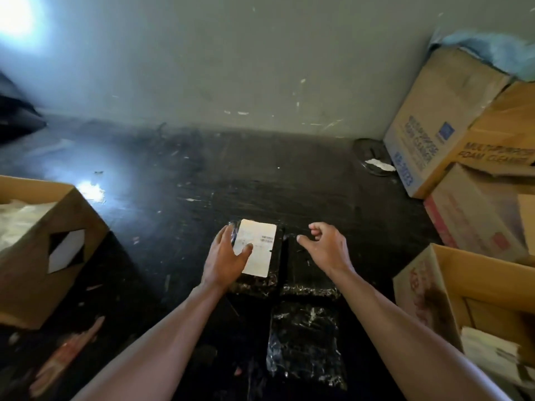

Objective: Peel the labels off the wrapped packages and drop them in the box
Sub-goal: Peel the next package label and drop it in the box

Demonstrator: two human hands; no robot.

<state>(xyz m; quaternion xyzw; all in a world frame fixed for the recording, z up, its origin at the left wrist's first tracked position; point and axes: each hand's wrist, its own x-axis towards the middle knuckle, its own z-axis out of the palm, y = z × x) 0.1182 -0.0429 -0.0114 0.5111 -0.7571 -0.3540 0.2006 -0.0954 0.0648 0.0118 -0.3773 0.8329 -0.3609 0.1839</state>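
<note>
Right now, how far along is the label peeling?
Done: two black wrapped packages and show no label on top. In hand: the left hand presses the package carrying the white label, unpeeled; the right hand hovers open. Left: peel it and drop it in a box.

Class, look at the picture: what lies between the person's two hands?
In the head view, the left hand and right hand are separated by the white label on its black wrapped package.

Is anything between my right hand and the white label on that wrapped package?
Nothing visible. The right hand hovers open beside the label; only the left hand rests on the label's left edge, leaving its right side exposed.
</note>
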